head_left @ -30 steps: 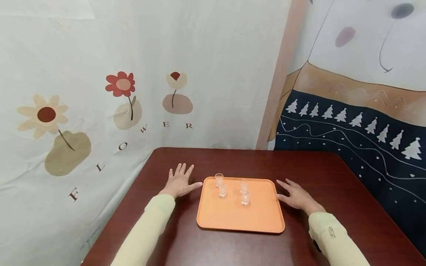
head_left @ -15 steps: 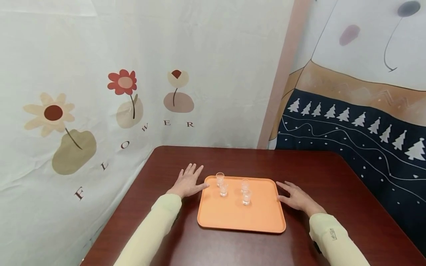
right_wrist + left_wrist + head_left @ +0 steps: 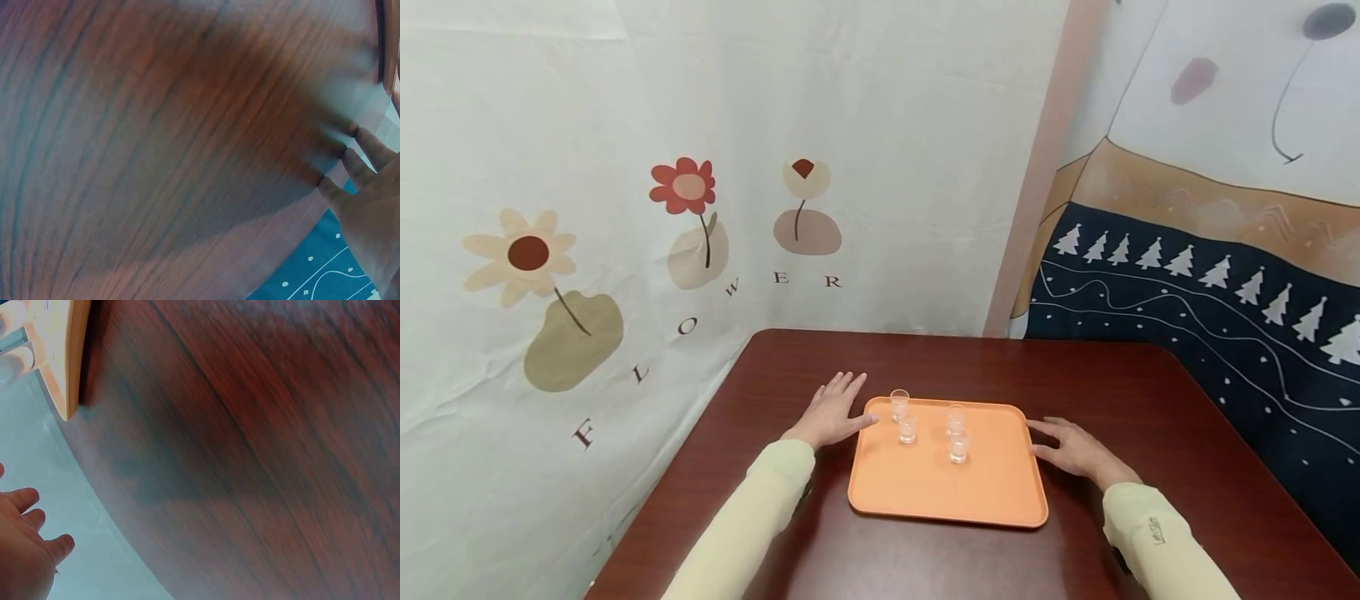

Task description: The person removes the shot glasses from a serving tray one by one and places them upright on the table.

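An orange rectangular tray lies on the dark red-brown table. Several small clear shot glasses stand upright in its far half, among them a left rear glass and a right front glass. My left hand is spread at the tray's far left corner, its thumb reaching over the rim and pointing at the left pair of glasses. Opposite it, my right hand has its fingers stretched out, fingertips right at the tray's right rim. Both wrist views show extended fingers with nothing gripped.
The wooden table extends around the tray on every side. Behind it hangs a pale cloth printed with flowers and letters. On the right is a dark blue printed cloth with white trees.
My left hand has shifted right toward the tray, and its thumb now overlaps the rim. The right hand has barely moved. The tray and glasses keep their arrangement; the head view has turned slightly.
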A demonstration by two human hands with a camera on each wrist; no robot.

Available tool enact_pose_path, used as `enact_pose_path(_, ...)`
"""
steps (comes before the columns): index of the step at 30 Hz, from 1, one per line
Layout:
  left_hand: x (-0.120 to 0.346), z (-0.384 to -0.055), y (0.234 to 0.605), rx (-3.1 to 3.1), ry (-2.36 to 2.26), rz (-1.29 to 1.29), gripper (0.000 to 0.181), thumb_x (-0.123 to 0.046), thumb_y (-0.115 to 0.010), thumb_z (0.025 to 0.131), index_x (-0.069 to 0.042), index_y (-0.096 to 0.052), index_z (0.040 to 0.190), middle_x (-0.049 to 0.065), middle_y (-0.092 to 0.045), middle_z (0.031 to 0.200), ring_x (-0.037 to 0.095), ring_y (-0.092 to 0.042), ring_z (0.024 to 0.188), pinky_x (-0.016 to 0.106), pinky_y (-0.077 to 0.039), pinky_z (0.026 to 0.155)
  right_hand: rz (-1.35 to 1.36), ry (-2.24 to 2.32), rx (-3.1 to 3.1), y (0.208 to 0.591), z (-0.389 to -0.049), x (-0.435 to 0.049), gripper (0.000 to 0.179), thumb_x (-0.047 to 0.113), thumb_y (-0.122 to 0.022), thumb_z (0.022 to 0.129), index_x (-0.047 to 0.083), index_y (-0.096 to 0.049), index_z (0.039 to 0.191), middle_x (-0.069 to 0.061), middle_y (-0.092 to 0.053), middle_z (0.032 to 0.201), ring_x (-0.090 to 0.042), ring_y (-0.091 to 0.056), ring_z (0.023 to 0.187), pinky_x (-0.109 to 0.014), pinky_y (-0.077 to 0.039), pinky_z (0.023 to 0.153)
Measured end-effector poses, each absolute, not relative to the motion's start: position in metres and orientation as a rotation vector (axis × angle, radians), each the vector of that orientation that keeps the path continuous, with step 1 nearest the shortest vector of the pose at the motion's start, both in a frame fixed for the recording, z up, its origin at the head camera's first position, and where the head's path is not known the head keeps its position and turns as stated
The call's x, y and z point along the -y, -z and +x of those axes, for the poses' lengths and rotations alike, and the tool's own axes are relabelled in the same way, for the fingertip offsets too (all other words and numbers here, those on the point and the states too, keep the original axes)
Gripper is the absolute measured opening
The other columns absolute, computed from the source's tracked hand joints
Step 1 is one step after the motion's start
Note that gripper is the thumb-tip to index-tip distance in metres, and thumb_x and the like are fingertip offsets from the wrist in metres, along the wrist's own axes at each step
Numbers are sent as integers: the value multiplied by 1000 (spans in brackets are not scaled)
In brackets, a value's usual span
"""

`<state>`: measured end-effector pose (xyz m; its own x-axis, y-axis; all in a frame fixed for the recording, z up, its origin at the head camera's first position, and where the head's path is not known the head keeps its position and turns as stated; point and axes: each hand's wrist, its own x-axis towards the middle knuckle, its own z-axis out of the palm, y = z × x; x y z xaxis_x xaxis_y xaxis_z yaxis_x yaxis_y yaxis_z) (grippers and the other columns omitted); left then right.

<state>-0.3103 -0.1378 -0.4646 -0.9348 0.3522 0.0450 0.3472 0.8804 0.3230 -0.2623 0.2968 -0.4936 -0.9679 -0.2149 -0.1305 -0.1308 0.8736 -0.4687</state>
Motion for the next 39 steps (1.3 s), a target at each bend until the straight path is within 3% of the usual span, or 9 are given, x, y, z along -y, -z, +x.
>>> enact_pose_path(13, 117, -311, 476, -2901, -931, 545, 76, -39, -67, 95, -11, -31, 156, 16, -37, 154, 36, -33, 142, 55, -29, 112, -247, 663, -2863, 498, -256, -311, 71, 53, -63, 92, 11, -48, 147, -34, -35, 147, -57, -34, 130, -75, -30, 98)
enact_pose_path(21, 110, -317, 489, -2793, -1202, 496, 67, -28, -71, 94, -6, -40, 150, 21, -50, 142, 36, -48, 130, 53, -41, 103, -251, 643, -2856, 502, -257, -307, 71, 54, -62, 92, 12, -48, 147, -33, -35, 147, -57, -34, 130, -75, -29, 98)
enact_pose_path(31, 102, -325, 491, -2742, -1311, 491, 60, -22, -74, 92, -2, -50, 143, 17, -60, 127, 33, -57, 117, 48, -45, 98, -255, 652, -2847, 500, -262, -301, 69, 54, -62, 92, 14, -49, 147, -32, -35, 148, -57, -34, 131, -75, -29, 98)
enact_pose_path(39, 95, -332, 493, -2751, -1290, 525, 42, -20, -74, 91, -5, -62, 128, 9, -67, 113, 26, -61, 106, 44, -49, 91, -253, 660, -2874, 501, -261, -299, 69, 54, -61, 93, 14, -48, 147, -31, -35, 148, -56, -33, 132, -75, -28, 98)
